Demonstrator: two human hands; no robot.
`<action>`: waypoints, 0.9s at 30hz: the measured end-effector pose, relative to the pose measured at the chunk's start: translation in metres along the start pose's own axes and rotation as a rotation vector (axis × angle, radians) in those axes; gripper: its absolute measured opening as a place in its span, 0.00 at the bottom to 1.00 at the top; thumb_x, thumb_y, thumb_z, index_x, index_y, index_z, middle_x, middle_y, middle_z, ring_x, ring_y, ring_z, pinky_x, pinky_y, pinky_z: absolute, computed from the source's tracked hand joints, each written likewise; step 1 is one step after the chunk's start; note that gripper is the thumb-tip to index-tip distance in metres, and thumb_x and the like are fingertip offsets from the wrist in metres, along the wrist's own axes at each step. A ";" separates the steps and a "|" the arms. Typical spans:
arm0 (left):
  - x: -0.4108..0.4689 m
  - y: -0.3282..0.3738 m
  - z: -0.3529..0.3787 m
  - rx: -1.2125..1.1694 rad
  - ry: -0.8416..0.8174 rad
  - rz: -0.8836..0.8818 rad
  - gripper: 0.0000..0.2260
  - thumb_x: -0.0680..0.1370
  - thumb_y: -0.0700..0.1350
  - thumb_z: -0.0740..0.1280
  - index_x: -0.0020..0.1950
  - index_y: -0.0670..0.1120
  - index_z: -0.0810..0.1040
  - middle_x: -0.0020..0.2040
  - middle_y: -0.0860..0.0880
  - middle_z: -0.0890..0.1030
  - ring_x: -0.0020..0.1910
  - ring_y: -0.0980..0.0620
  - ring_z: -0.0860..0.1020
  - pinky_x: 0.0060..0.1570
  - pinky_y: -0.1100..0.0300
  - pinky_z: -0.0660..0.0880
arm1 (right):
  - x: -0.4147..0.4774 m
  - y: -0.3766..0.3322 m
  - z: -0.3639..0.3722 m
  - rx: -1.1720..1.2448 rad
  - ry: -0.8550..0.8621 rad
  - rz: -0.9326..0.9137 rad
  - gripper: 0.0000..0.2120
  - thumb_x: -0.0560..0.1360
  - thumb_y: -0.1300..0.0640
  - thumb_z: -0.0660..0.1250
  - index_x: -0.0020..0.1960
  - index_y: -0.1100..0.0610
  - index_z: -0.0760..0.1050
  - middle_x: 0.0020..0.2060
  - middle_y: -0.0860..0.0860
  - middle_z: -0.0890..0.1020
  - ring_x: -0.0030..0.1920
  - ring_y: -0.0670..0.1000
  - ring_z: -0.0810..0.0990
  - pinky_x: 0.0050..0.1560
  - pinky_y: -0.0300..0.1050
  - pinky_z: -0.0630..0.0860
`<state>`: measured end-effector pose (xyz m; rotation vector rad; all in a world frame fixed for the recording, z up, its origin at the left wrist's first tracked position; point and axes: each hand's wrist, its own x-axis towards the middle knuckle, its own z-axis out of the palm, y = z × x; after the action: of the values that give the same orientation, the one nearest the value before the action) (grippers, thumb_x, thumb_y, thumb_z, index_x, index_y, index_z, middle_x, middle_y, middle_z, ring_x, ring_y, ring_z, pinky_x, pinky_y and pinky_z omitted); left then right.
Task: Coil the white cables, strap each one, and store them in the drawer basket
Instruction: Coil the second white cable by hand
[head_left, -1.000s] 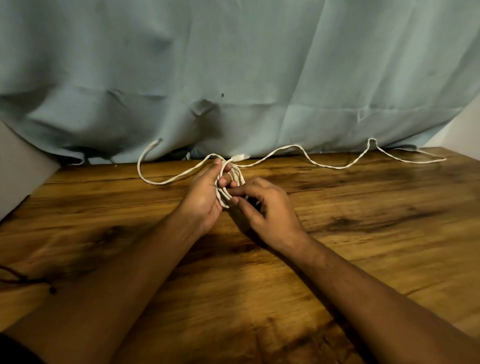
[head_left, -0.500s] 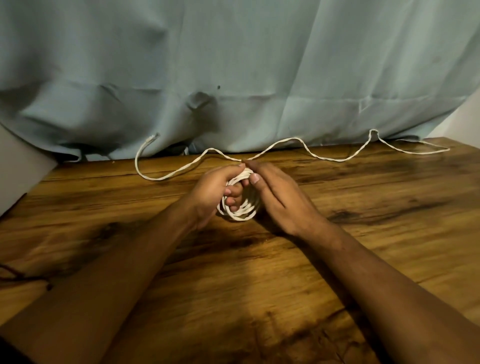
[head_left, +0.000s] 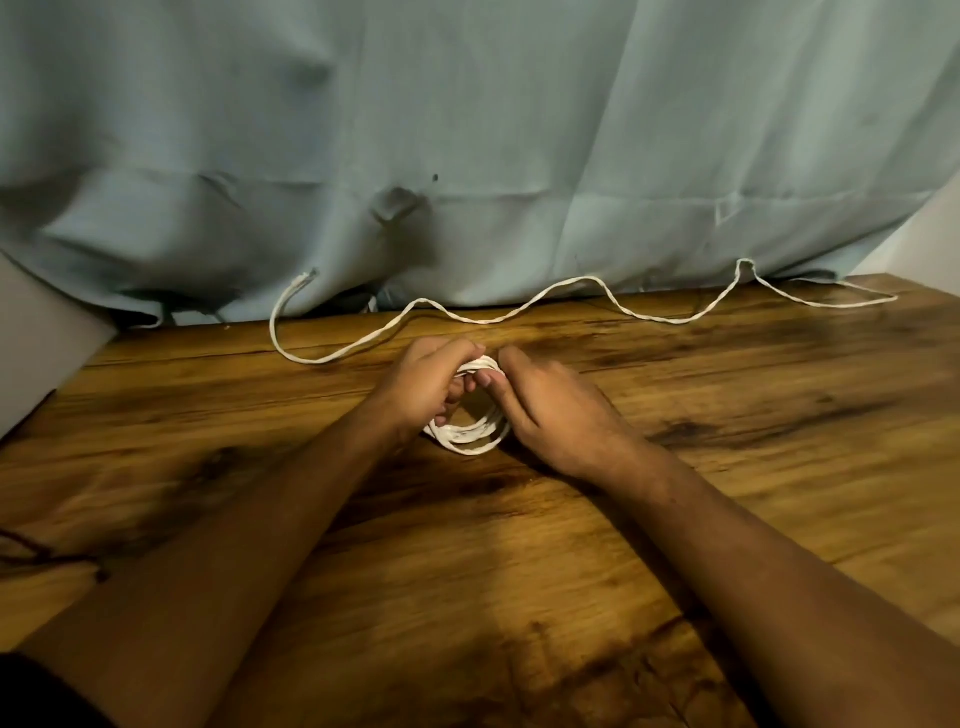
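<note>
A small coil of white cable (head_left: 470, 434) lies between my two hands at the middle of the wooden table (head_left: 701, 467). My left hand (head_left: 423, 382) grips the coil's left and top side with curled fingers. On the coil's right side rests my right hand (head_left: 550, 410), its thumb and fingers pinching the top of the loops. A second white cable (head_left: 519, 312) lies uncoiled in a long wavy line along the table's back edge, its left end standing up against the curtain.
A pale blue curtain (head_left: 467, 156) hangs behind the table and drapes onto its back edge. A thin dark cord (head_left: 31, 551) lies at the table's left front. White walls show at both far sides.
The coil has come down from upright in my left hand to lying flatter near the table. My right hand has moved from pinching the cable end to closing over the coil's right side.
</note>
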<state>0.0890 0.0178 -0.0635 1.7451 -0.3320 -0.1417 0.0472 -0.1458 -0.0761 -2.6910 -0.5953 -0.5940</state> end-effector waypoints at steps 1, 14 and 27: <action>0.001 -0.001 0.000 0.010 0.010 0.013 0.18 0.83 0.45 0.61 0.34 0.44 0.73 0.23 0.51 0.64 0.23 0.53 0.60 0.27 0.61 0.58 | 0.001 0.000 -0.001 -0.008 -0.019 0.003 0.15 0.86 0.43 0.53 0.55 0.53 0.70 0.44 0.55 0.83 0.42 0.60 0.80 0.37 0.49 0.63; 0.005 -0.021 -0.003 0.131 -0.113 0.330 0.07 0.81 0.48 0.69 0.52 0.45 0.81 0.41 0.53 0.83 0.39 0.56 0.79 0.41 0.62 0.76 | 0.000 0.006 -0.008 -0.178 -0.037 0.041 0.14 0.86 0.46 0.52 0.58 0.55 0.68 0.46 0.58 0.83 0.43 0.64 0.82 0.38 0.51 0.69; -0.001 -0.022 -0.005 1.008 0.133 0.402 0.10 0.86 0.50 0.56 0.62 0.46 0.69 0.56 0.42 0.81 0.54 0.41 0.78 0.48 0.50 0.68 | 0.000 0.009 -0.001 -0.187 -0.012 0.090 0.13 0.86 0.46 0.54 0.59 0.56 0.65 0.44 0.58 0.83 0.42 0.64 0.82 0.38 0.53 0.73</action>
<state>0.0925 0.0267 -0.0838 2.6038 -0.7278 0.5185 0.0513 -0.1532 -0.0772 -2.8800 -0.4385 -0.6381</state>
